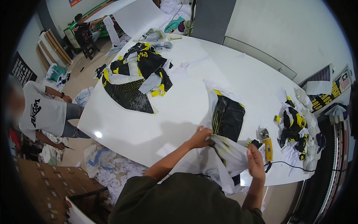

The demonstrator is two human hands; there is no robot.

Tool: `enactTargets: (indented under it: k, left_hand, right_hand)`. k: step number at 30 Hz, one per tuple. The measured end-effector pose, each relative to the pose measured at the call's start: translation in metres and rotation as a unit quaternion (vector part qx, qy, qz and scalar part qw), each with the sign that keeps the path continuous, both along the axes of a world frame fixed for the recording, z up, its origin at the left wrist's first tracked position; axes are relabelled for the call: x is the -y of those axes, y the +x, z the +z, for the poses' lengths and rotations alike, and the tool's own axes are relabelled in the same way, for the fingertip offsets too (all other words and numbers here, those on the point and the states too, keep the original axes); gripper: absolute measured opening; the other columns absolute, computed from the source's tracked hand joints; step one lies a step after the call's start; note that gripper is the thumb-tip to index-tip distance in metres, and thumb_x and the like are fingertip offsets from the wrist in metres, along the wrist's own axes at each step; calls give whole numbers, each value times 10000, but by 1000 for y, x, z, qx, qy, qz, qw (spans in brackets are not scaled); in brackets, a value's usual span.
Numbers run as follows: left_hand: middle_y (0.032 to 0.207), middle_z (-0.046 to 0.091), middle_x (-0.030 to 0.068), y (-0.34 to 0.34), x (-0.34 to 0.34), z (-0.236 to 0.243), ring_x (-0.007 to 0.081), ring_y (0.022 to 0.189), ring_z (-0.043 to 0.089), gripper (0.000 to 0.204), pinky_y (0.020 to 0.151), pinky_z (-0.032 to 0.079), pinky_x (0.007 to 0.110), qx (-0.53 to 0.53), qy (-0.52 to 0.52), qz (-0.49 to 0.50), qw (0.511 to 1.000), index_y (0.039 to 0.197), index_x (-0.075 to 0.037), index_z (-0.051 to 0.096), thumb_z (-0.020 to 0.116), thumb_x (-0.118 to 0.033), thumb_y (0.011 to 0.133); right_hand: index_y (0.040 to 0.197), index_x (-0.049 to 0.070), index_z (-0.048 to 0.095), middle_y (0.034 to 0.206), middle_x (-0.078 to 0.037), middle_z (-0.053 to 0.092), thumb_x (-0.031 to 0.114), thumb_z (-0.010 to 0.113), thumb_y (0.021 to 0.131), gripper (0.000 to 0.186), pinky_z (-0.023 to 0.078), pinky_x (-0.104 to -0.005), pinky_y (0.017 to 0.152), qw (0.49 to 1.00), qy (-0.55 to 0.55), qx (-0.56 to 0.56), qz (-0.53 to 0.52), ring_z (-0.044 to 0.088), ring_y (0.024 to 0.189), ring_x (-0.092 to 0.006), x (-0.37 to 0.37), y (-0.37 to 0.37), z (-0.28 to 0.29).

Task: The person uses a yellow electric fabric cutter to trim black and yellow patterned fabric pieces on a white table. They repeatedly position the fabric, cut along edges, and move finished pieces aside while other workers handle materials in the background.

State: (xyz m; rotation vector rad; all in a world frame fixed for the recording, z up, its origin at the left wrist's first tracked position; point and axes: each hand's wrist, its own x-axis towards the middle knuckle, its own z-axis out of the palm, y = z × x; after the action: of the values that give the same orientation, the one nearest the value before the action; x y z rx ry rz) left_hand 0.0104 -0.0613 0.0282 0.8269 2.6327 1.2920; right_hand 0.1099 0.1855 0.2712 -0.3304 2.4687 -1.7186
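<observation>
White cloth piece hangs stretched sideways, left of the yellow electric cutter. The left hand pinches one edge shut; the right hand, nearer the cutter, closes on the other.

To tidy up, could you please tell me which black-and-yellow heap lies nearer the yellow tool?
The right heap, beside the yellow tool; the left heap lies farther off.

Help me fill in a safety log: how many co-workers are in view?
2: a seated person at the upper left, and a standing person at the left, nearer the white table. Others may be hidden or outside the picture.
</observation>
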Motion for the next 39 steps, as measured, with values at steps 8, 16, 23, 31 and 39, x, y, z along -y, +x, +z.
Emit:
enactTargets:
  k: [8, 16, 23, 31, 39]
  left_hand:
    - [962, 711, 203, 3, 78, 166, 371, 854, 685, 324, 723, 515, 390, 101, 134, -106, 980, 1101, -24, 661, 767, -244, 889]
    - [778, 610, 134, 76, 172, 315, 364, 695, 615, 237, 612, 476, 411, -279, -102, 64, 953, 817, -42, 601, 803, -157, 767]
    - [710, 591, 7, 213, 286, 339, 86, 618, 538, 200, 569, 399, 240, -528, 8, 571, 629, 935, -6, 663, 675, -184, 845]
    - [956, 715, 108, 385, 426, 203, 236, 892, 687, 288, 781, 558, 361, -235, -24, 823, 517, 1131, -18, 700, 598, -241, 980]
    - [821, 702, 174, 190, 437, 199, 276, 687, 698, 287, 533, 521, 377, 18, 59, 654, 754, 949, -2, 656, 546, -263, 999]
  right_hand:
    - [974, 15, 588, 795, -130, 622, 205, 884, 727, 430, 502, -400, 667, 933, 344, -87, 60, 629, 687, -299, -49, 3, 89]
    - [1046, 11, 602, 954, -186, 599, -82, 623, 723, 337, 491, -435, 820, 810, 387, -321, -300, 607, 910, -423, -82, -28, 59]
    - [1108, -3, 658, 1011, -168, 681, 30, 634, 819, 292, 504, -401, 911, 743, 347, -382, -425, 653, 988, -332, -237, -32, -44]
    - [1389, 74, 619, 1195, -118, 664, 193, 511, 961, 456, 487, -354, 989, 705, 295, -473, -439, 638, 1070, -239, -414, 6, -6]
    - [1390, 105, 571, 1272, -211, 655, 126, 598, 868, 523, 487, -506, 987, 624, 622, -310, -356, 612, 1172, -443, -356, -194, 47]
